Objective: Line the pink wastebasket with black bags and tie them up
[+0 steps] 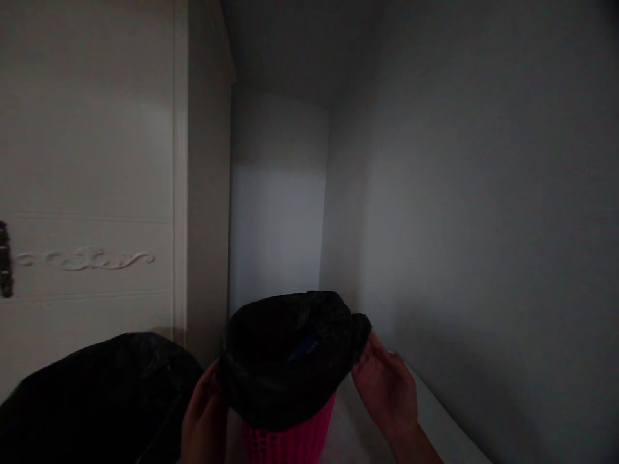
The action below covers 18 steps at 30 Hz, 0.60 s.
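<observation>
Since the black plastic bag point(285, 403) looks thin and limp, it should handle as light, soft and rather slippery, likely to crease or stretch rather than hold a shape. The pink perforated basket point(302, 438) under it appears much stiffer and would give firmer support. The folded rim is probably the best place to take hold, with a broad pinch on each side, since a hard tug at one point could tear the film.

The bag lies between the hands, its mouth open and its edge draped around the basket's top, with a small blue patch point(304, 348) inside. At its right side, the right hand point(385, 385) seems to pinch a bunched fold. The left hand point(204, 415) touches the left edge, but its fingertips are lost in shadow, so I cannot tell whether it grips. Left of that hand is a larger black bulk point(111, 393), its material unclear.
</observation>
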### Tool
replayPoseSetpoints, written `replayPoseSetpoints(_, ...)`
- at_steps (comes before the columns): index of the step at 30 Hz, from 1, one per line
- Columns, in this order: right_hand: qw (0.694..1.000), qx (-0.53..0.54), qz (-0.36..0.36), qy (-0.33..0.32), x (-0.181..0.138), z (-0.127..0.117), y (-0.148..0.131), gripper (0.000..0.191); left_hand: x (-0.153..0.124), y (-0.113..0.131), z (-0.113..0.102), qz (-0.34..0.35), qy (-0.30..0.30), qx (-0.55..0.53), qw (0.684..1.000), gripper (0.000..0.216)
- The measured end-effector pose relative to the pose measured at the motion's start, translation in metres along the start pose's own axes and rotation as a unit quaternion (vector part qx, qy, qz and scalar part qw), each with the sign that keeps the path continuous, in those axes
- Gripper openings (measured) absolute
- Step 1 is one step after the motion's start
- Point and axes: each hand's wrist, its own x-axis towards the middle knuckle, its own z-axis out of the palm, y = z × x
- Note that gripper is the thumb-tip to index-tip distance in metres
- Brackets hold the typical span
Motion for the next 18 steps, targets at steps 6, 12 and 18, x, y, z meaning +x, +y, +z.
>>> replayPoseSetpoints(6,0.974,-0.208,-0.061,-0.066,-0.009,0.023,-0.012,0.092,-0.008,-0.002,0.001,0.120,-0.036,0.103,0.987,0.085)
replayPoseSetpoints(12,0.827,-0.515,-0.159,-0.161,-0.014,0.021,-0.031,0.092,-0.015,0.007,-0.002,0.353,-0.046,0.218,0.909,0.069)
replayPoseSetpoints(18,0.746,-0.589,-0.224,-0.214,-0.002,0.025,-0.045,0.025,-0.010,0.072,0.002,0.552,-0.143,0.386,0.725,0.039)
